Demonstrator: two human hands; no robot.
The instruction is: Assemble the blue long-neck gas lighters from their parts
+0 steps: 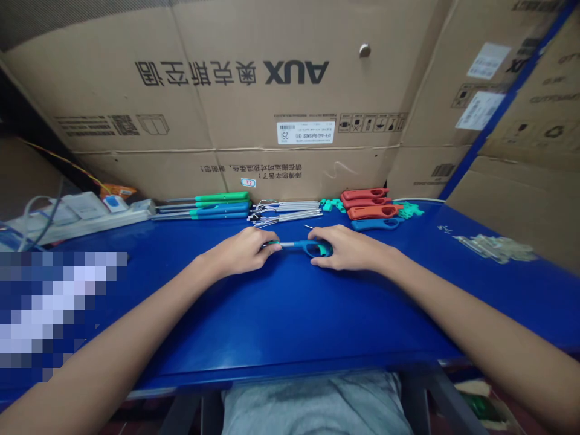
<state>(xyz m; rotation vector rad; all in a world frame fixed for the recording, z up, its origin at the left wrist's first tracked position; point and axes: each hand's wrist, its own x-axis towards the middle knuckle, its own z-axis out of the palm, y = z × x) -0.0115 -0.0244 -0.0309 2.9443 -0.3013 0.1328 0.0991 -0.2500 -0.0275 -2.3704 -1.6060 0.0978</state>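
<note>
A long-nosed lighter with a blue handle and a metal tube lies crosswise between my two hands, low over the blue table. The fingers of my left hand are closed on the tube's left end, where a bit of green shows. My right hand is wrapped around the blue handle at its loop, and a teal piece shows inside that loop. A thin metal pin or wire sticks out by my right fingertips; what it belongs to is hidden.
Behind my hands lie green and blue lighters, metal tubes with wires, teal triggers and red, orange and blue handles. Clear plastic parts lie right. A power strip sits left. A cardboard wall bounds the back.
</note>
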